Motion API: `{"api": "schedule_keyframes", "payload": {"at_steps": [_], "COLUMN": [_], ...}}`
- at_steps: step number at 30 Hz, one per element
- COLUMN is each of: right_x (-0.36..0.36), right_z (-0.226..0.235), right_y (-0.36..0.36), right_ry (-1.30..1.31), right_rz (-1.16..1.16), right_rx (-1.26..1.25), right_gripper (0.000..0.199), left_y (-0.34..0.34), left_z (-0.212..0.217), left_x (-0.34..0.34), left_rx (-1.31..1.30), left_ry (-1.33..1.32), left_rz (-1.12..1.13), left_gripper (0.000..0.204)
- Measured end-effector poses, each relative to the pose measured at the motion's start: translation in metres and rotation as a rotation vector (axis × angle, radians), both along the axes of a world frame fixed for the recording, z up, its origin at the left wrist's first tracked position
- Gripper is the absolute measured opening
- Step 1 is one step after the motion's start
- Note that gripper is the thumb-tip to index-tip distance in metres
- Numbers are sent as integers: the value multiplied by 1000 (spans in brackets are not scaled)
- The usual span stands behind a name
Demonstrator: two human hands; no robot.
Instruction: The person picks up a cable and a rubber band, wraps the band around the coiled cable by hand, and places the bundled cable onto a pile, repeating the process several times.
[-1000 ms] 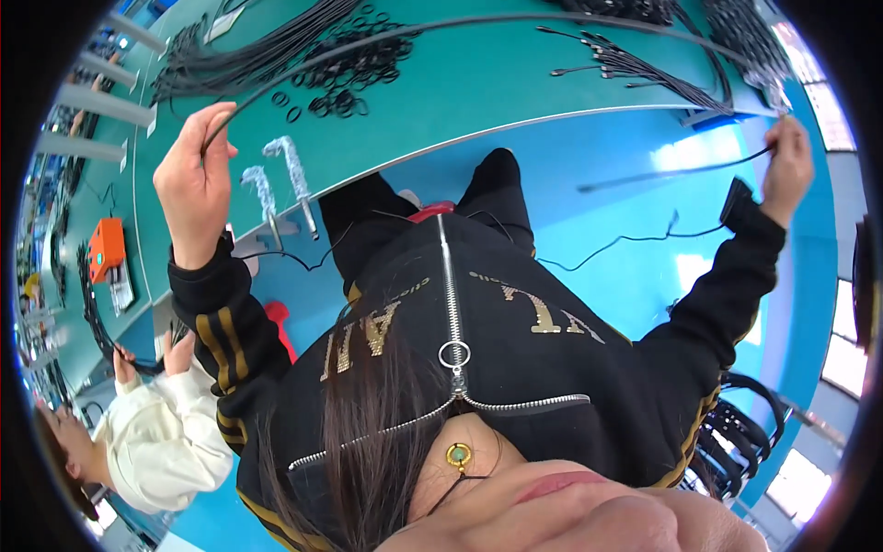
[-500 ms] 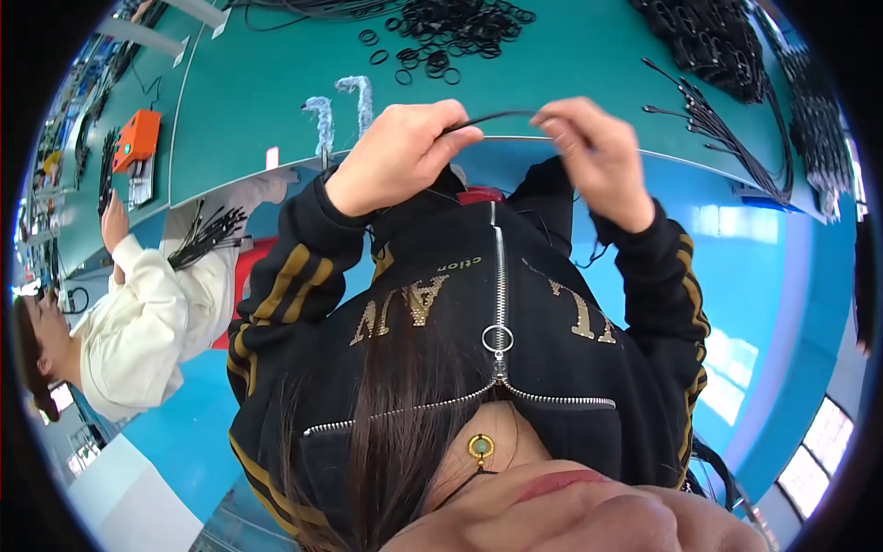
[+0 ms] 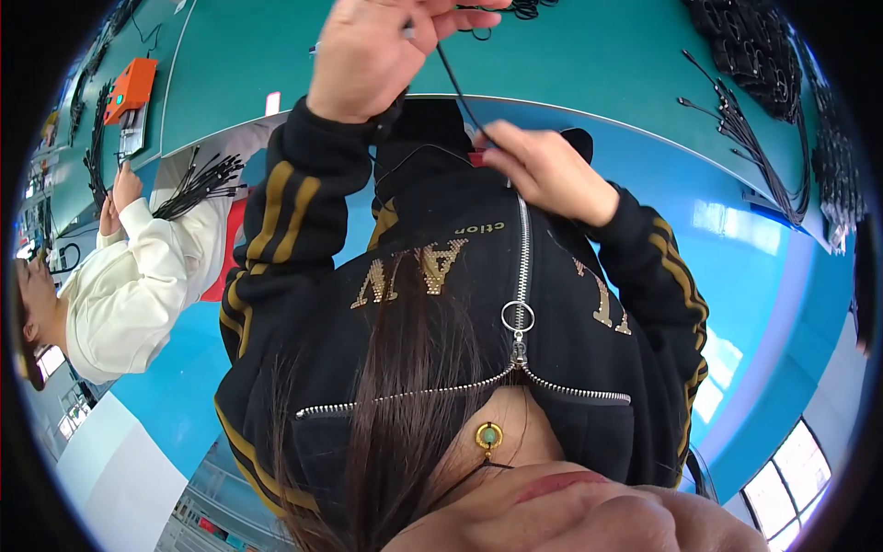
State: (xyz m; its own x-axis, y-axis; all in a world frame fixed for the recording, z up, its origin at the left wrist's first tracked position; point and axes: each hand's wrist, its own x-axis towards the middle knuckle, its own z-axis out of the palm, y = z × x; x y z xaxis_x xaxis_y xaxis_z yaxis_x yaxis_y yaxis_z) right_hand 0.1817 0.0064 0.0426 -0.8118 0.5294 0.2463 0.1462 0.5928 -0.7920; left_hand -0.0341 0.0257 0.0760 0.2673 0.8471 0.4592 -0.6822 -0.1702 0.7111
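Note:
A thin black cable slants between my two hands, above the near edge of the table. My left hand is raised over the green tabletop, closed on the upper part of the cable. A small pale, metallic-looking end shows against that hand; some of its fingers run up to the top of the picture. Lower down and to the right, in front of my black jacket, my right hand pinches the other part of the cable. What continues past the right fingers is hidden.
The green table spans the front. A fan of black cables lies at the right, beside piled black coils. Black rings show at the top. At left, a co-worker in white sits near an orange device and bundled cables.
My left hand has moved up and away over the table, while my right hand has come down and left. The cable between them has gone from nearly level to steeply slanted.

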Motion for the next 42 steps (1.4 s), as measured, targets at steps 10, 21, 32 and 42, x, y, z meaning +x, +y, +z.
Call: {"api": "schedule_keyframes", "payload": {"at_steps": [10, 21, 32, 42], "right_x": [10, 12, 26, 18], "right_z": [40, -19, 38, -32], "right_y": [70, 3, 53, 15], "right_ry": [74, -12, 31, -35], "right_rz": [-67, -147, -121, -253], "right_rx": [93, -272, 309, -486], "right_gripper": [14, 12, 12, 12], "left_y": [-35, -14, -34, -19], "left_z": [-31, -21, -40, -21], "left_x": [29, 28, 43, 15], "left_rx": [-285, -333, -249, -334], "left_ry": [220, -35, 411, 29], "left_rz": [-463, -16, -28, -125], "left_gripper": [63, 59, 51, 52]}}
